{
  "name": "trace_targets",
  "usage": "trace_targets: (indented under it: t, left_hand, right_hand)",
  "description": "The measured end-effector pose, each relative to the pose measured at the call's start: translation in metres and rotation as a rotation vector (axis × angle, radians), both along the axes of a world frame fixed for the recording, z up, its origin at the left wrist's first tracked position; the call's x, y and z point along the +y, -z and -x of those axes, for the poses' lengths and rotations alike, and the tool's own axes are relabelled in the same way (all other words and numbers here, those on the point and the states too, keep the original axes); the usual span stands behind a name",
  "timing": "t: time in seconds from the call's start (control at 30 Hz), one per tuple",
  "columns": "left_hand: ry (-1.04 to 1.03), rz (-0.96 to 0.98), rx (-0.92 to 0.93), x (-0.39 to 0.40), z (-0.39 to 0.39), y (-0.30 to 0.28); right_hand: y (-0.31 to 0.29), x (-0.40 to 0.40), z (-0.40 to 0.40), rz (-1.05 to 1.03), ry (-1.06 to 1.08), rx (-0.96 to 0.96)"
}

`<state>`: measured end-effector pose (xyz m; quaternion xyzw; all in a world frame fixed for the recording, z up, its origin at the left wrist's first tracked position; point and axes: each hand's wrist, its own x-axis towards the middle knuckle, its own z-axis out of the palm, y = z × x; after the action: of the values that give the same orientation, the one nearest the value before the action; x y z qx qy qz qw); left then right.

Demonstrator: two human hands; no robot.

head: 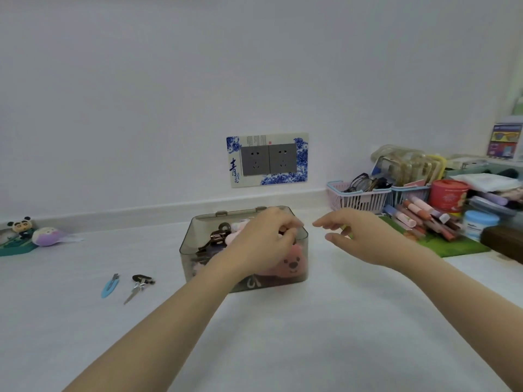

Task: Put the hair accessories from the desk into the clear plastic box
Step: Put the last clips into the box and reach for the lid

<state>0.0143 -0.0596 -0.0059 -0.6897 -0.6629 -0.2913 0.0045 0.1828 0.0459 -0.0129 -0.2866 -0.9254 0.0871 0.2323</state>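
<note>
We're over the box (198, 250), centre of the frame, its smoky clear walls already showing a heap of clips and a pink plush piece at the lower right corner inside. Our left hand (263, 241) sits above its open top, fingers curled down as if pinching something small and dark near the right rim; what exactly it holds we can't make out. To do this drop well, we'd say get the fingertips below the rim before letting go, so nothing bounces out over the wall.

Right hand (359, 236) hangs just right of the box, fingers loose and spread, gripping nothing; it could steady the wall if the box slides.

Still out on the desk (283, 335), lower left of the box: a blue clip (109, 285), and just beside it a dark clip (143, 278) touching a silver clip (135, 293). Those look like our next pickups, so the job seems well along but not finished.

Far left, a panda toy (19, 226) and a purple plush (48, 236); upper right, baskets (359, 198) and pens (418, 216).
</note>
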Motion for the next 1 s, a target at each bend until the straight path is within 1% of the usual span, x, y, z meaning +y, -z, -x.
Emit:
trace_targets:
  t: [0.1, 0.23, 0.3, 0.4, 0.47, 0.5, 0.57, 0.63, 0.7, 0.9, 1.0]
  left_hand:
    - [0.091, 0.047, -0.02, 0.001, -0.038, 0.017]
    - [0.169, 0.115, 0.02, 0.011, -0.077, 0.045]
    - [0.207, 0.16, 0.025, 0.018, -0.097, 0.059]
    - [0.237, 0.209, 0.036, 0.028, -0.121, 0.074]
    - [0.234, 0.237, 0.04, 0.033, -0.126, 0.084]
    - [0.227, 0.251, 0.033, 0.036, -0.127, 0.088]
    - [0.206, 0.273, 0.011, 0.04, -0.127, 0.095]
    - [0.189, 0.275, -0.006, 0.041, -0.124, 0.098]
    - [0.181, 0.265, -0.021, 0.042, -0.123, 0.1]
    - [0.189, 0.247, -0.041, 0.042, -0.12, 0.101]
    - [0.187, 0.24, -0.057, 0.036, -0.114, 0.098]
  right_hand:
    - [0.017, -0.012, -0.048, -0.008, 0.083, -0.013]
    - [0.041, -0.014, -0.096, 0.016, 0.193, -0.051]
    - [0.052, -0.012, -0.123, 0.023, 0.314, -0.131]
    - [0.065, -0.009, -0.156, 0.073, 0.493, -0.327]
    - [0.073, -0.006, -0.165, 0.15, 0.539, -0.366]
    - [0.076, -0.004, -0.169, 0.178, 0.545, -0.343]
    - [0.083, 0.0, -0.171, 0.203, 0.547, -0.224]
    - [0.089, 0.003, -0.171, 0.183, 0.556, -0.071]
    - [0.095, 0.005, -0.17, 0.17, 0.572, 0.033]
    - [0.095, 0.0, -0.158, 0.187, 0.53, 0.14]
    - [0.092, -0.01, -0.144, 0.201, 0.486, 0.227]
